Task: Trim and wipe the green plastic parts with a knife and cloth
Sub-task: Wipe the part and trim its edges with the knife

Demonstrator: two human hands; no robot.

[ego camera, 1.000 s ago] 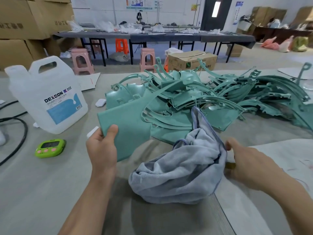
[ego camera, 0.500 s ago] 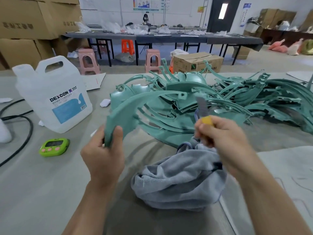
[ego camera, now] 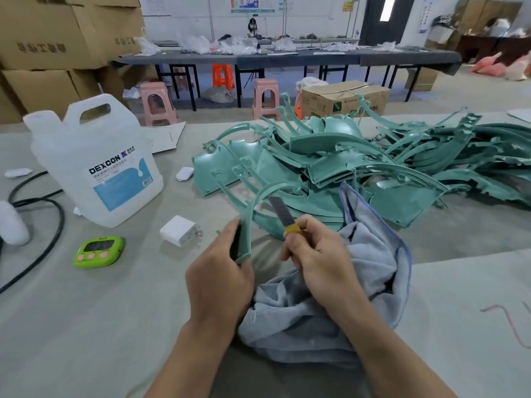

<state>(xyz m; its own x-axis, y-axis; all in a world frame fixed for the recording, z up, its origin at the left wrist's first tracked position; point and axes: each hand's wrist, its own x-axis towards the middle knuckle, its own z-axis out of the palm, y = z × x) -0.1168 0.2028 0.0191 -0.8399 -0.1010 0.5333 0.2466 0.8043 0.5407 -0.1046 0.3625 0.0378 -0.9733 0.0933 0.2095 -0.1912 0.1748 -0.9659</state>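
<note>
As right hand (ego camera: 319,262) half-hides knife (ego camera: 292,228), blade (ego camera: 278,209) blurred

The handle of the knife (ego camera: 280,211) is enclosed by the right hand (ego camera: 319,259), directly over the cloth (ego camera: 373,254). Only the blade and a yellow band show, and the blade is motion-blurred. Contact between the blade and the curved green part (ego camera: 244,239) cannot be determined. The lower end of that part is concealed in the grip of the left hand (ego camera: 218,280), just left of the cloth. Both forearms cover the cloth's near folds. Beyond the cloth, the pile of green parts (ego camera: 402,156) runs off the right edge. Far left of the cloth, the black cable (ego camera: 61,222) and a white object (ego camera: 11,225) are cut by the left edge. The small print on the jug (ego camera: 94,156) and the display of the timer (ego camera: 99,252) are illegible.
</note>
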